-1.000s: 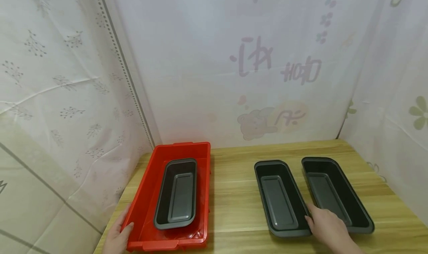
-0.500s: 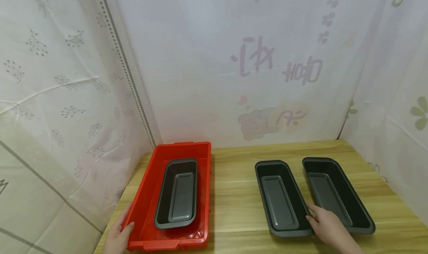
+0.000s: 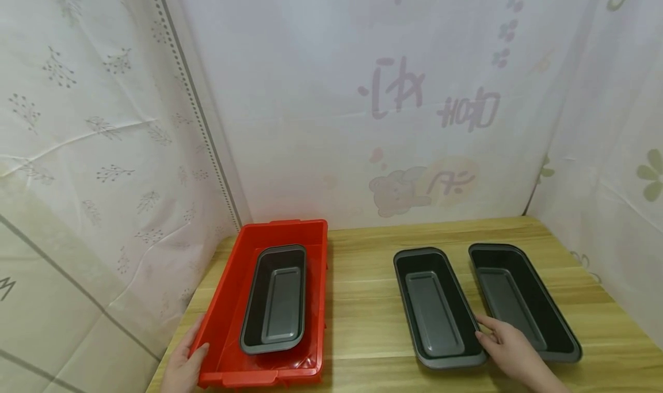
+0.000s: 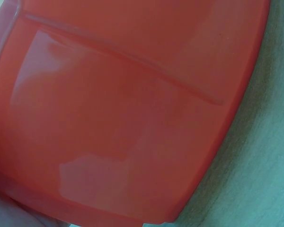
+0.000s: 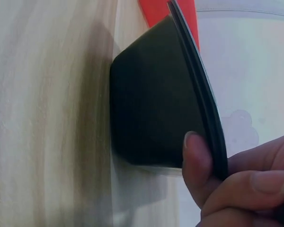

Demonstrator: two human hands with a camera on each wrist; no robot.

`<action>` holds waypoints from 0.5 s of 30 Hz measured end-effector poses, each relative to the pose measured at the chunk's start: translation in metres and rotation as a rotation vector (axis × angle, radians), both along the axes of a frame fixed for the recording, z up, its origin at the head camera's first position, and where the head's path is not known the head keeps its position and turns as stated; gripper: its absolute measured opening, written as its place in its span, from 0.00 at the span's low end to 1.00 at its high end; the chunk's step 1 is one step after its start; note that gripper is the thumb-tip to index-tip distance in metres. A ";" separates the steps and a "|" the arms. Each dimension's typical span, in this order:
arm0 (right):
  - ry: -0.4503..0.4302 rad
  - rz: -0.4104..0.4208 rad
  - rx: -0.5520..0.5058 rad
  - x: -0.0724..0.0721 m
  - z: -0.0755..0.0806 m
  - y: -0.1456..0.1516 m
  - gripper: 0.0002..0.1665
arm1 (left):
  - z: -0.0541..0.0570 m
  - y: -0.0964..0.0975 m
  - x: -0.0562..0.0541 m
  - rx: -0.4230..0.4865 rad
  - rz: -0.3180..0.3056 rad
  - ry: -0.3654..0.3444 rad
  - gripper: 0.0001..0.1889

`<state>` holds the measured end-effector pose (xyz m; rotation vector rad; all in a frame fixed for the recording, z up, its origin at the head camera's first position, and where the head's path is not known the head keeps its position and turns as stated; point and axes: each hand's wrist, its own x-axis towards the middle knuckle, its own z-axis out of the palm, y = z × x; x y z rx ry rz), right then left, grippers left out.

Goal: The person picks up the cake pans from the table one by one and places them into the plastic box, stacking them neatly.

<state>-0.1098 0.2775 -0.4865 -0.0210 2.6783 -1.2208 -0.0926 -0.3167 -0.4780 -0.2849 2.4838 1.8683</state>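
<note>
My left hand [image 3: 182, 361] grips the near left corner of a red plastic tray [image 3: 220, 324], thumb at the rim. The tray's smooth red wall [image 4: 118, 109] fills most of the left wrist view, where only a bit of hand shows at lower left. Inside the tray lies a dark grey loaf pan [image 3: 284, 306]. To the right, my right hand [image 3: 510, 347] pinches the right rim of a second loaf pan [image 3: 432, 312], near its front end. In the right wrist view, curled fingers [image 5: 197, 158] hold that pan's rim [image 5: 206, 99].
A third loaf pan [image 3: 510, 301] stands right of the held one, close behind my right hand. Wooden tabletop [image 3: 362, 301] lies between the tray and the pans. Printed curtains [image 3: 300, 122] hang along the back and both sides.
Very little differs. My right hand and the near end of the pan it pinches have shifted slightly; my left hand stays on the tray.
</note>
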 end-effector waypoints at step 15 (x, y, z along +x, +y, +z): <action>-0.032 0.070 -0.216 0.000 0.001 0.004 0.35 | -0.004 -0.002 0.001 0.018 -0.014 0.098 0.32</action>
